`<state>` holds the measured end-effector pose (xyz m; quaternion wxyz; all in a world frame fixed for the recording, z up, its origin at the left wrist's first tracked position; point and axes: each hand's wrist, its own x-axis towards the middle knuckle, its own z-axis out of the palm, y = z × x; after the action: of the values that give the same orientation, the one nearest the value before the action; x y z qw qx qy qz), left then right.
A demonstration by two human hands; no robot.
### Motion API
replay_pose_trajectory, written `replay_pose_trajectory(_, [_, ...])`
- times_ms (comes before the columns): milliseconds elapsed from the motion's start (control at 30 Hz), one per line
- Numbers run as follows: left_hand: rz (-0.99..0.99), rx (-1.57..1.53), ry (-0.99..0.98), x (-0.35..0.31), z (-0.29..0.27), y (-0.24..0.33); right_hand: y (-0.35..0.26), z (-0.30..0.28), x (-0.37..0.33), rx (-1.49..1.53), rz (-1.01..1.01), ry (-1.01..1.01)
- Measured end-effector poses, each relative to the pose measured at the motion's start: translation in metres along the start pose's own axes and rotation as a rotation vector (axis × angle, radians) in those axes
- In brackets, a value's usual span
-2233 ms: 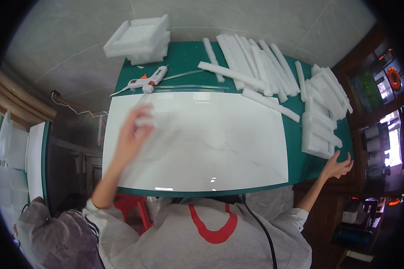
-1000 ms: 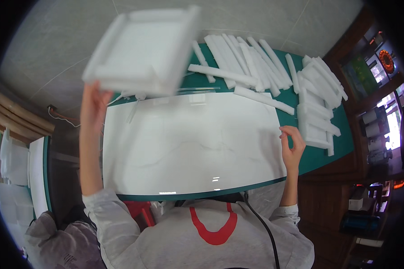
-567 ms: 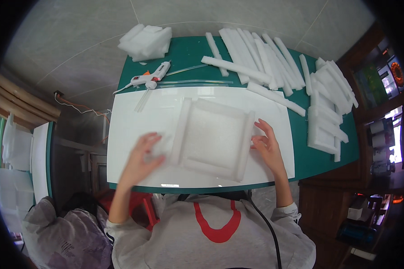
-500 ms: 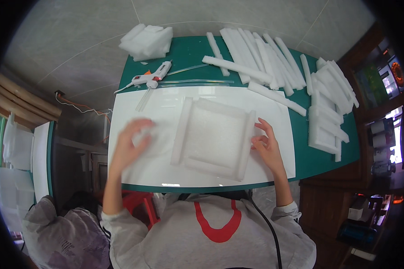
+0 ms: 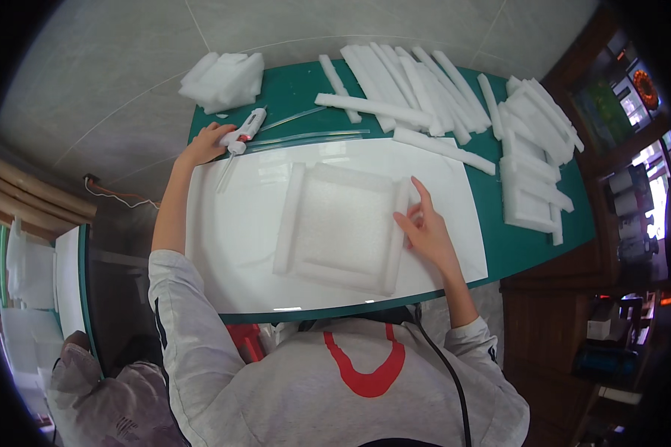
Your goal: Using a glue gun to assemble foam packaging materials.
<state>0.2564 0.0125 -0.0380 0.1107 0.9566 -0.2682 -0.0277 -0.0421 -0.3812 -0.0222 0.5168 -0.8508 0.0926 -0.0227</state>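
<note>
A square white foam tray (image 5: 343,223) with raised strip walls lies on the white board (image 5: 231,276) in front of me. My right hand (image 5: 425,231) rests at its right wall, thumb on the edge and index finger stretched out; the other fingers curl partly out of sight. Over at the far left of the table, my left hand (image 5: 207,145) has its fingers closed round the rear body of a white glue gun (image 5: 247,128). The gun lies at the board's far edge, partly covered by that hand. A clear glue stick (image 5: 226,175) lies by its nozzle.
Clear glue sticks (image 5: 306,137) lie behind the board on the green table (image 5: 291,82). A stack of foam pieces (image 5: 227,78) stands far left. Loose foam strips (image 5: 402,82) spread at the back, and assembled foam frames (image 5: 533,164) pile up at right. Another person (image 5: 119,402) is at lower left.
My left hand has moved from above the board, left of the tray, away to the glue gun and closed on it. My right hand stays by the tray's right wall. The view has shifted slightly.
</note>
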Motion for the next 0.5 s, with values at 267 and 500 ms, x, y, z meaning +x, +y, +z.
replay_pose_trajectory(267, [0.207,-0.099,0.257,-0.028,-0.001,0.0,0.011,-0.007,0.022,0.139,-0.057,0.006])
replay_pose_trajectory(500, [0.143,-0.324,0.314,-0.067,-0.03,0.028,0.007,-0.003,0.02,0.179,0.038,-0.046])
